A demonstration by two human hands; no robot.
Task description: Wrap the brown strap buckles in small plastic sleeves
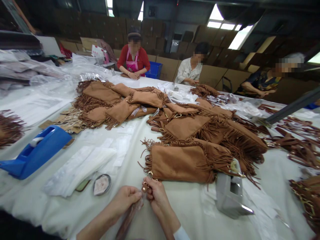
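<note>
Close to the table's near edge, a brown bag strap [128, 220] runs up between my hands, its lower length wrapped in clear plastic. My left hand [127, 199] is closed, pinching the plastic-covered part just below the strap's end. Closed around that end, near a gold stud and a metal clasp [150, 174], is my right hand [157, 192]. Just beyond the clasp lies a brown fringed bag [178, 162], flat on the white cloth. I cannot tell whether the clasp is hooked to the bag.
A blue tape dispenser [41, 151] stands at left, a grey one [231, 195] at right. White paper sheets [82, 166] and a round tin [102, 184] lie left of my hands. More fringed bags [120, 110] are heaped mid-table. Several people [133, 60] work across the table.
</note>
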